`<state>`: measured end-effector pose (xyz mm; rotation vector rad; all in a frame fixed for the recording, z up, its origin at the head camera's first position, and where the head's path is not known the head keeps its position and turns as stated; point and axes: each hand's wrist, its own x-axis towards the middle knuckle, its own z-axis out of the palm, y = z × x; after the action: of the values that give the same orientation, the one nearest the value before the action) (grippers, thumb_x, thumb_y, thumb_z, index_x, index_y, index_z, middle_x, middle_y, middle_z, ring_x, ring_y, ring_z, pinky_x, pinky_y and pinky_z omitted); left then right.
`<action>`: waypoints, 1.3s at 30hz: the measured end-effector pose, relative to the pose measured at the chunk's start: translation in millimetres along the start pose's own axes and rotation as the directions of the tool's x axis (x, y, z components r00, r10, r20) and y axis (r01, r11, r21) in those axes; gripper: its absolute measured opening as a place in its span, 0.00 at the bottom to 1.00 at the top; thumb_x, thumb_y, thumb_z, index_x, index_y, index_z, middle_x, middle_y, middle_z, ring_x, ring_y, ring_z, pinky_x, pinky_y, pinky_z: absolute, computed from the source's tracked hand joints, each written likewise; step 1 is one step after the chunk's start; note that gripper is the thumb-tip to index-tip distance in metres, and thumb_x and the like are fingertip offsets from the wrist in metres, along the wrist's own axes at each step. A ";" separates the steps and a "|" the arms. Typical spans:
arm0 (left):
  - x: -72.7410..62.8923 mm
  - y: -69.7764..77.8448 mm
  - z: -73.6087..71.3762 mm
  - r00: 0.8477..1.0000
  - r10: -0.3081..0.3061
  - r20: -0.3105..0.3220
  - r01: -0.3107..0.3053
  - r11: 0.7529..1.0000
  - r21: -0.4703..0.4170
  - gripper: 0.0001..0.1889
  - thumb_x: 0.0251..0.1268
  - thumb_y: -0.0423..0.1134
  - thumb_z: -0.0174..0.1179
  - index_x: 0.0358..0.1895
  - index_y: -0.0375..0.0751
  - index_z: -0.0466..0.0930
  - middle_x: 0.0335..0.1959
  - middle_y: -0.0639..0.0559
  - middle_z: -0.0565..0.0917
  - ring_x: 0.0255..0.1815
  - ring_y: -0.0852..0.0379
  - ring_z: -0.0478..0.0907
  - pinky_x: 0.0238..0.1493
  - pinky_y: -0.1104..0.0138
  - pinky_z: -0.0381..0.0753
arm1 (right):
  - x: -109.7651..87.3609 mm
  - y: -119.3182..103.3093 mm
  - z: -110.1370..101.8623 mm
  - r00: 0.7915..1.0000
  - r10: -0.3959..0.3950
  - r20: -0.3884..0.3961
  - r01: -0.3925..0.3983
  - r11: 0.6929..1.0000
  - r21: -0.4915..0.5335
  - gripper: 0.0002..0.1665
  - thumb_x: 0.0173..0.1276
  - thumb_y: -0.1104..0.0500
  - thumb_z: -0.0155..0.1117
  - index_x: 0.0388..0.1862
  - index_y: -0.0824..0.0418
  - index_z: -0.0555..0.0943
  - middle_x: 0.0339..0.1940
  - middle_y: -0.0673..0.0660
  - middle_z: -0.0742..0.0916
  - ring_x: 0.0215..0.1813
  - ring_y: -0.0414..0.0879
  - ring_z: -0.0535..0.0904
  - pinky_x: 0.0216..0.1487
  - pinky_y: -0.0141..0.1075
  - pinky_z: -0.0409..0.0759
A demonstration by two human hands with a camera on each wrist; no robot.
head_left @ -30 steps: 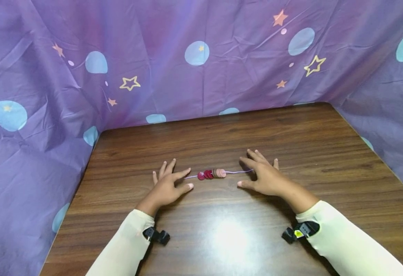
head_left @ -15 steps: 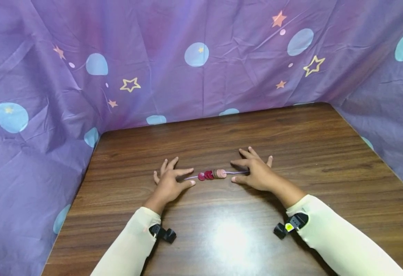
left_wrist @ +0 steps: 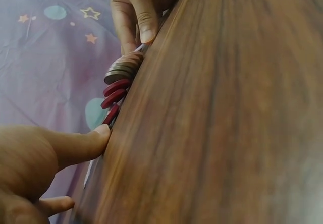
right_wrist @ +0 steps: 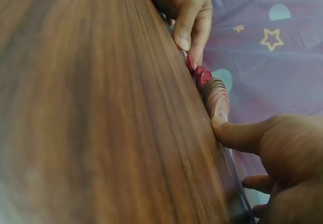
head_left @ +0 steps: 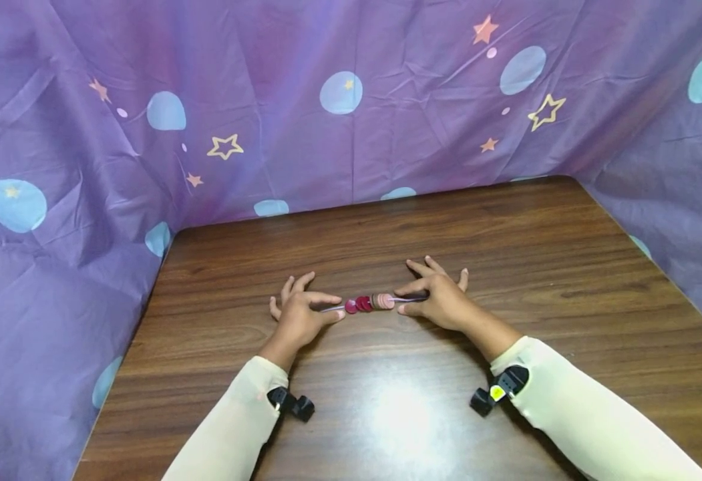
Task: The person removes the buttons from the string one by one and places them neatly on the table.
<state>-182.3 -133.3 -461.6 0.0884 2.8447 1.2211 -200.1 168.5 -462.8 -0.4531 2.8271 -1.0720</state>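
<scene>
Several buttons lie in a row along a thin pale purple string on the table. Dark red buttons [head_left: 363,304] are on the left; a tight stack of brown and pink buttons [head_left: 384,302] is on the right. My left hand [head_left: 298,318] has thumb and index finger on either side of the string [head_left: 331,308], close to the end red button. At the opposite end, my right hand [head_left: 445,302] brackets the string beside the pink buttons, with a small gap between thumb and index finger. The other fingers of both hands are spread. Both palms partly hide the string's ends.
The brown wood-grain table [head_left: 218,267] surrounds the hands, with a bright glare spot near its front. A purple cloth [head_left: 290,107] with stars and blue circles hangs behind and at the sides. Each wrist wears a small black camera [head_left: 304,407].
Both hands have moved inward along the string toward the buttons, the right one farther. The gap between each thumb and index finger has narrowed. The buttons stay in nearly the same place.
</scene>
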 end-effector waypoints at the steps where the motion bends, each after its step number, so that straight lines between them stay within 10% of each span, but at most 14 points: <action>1: 0.6 0.4 0.8 1.000 -0.011 -0.007 0.011 1.000 -0.006 0.11 0.59 0.44 0.83 0.45 0.52 0.97 0.87 0.47 0.66 0.93 0.34 0.40 0.82 0.27 0.21 | 0.4 -0.5 0.7 1.000 0.006 -0.007 -0.006 1.000 0.011 0.19 0.62 0.50 0.85 0.52 0.50 0.95 0.87 0.62 0.71 0.91 0.71 0.50 0.73 0.85 0.18; 21: 0.3 6.5 9.2 0.981 -0.131 -0.146 0.117 0.988 -0.101 0.08 0.56 0.41 0.84 0.29 0.45 0.94 0.85 0.51 0.70 0.93 0.40 0.45 0.85 0.34 0.21 | 4.1 -7.1 9.7 0.995 0.063 -0.074 -0.060 0.997 0.038 0.03 0.65 0.54 0.83 0.37 0.48 0.96 0.84 0.58 0.76 0.91 0.66 0.54 0.77 0.82 0.19; 39: -4.4 8.6 14.6 0.996 0.043 -0.076 -0.037 0.996 0.082 0.08 0.68 0.42 0.74 0.31 0.50 0.86 0.85 0.40 0.68 0.89 0.25 0.46 0.79 0.21 0.31 | -0.4 -10.7 16.0 0.989 -0.050 -0.141 0.053 0.999 0.014 0.12 0.70 0.64 0.74 0.28 0.52 0.83 0.77 0.64 0.83 0.87 0.69 0.64 0.83 0.79 0.35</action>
<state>-176.6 -117.2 -465.4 0.1034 2.9731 1.1415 -194.2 150.9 -467.7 -0.4688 2.9397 -1.1834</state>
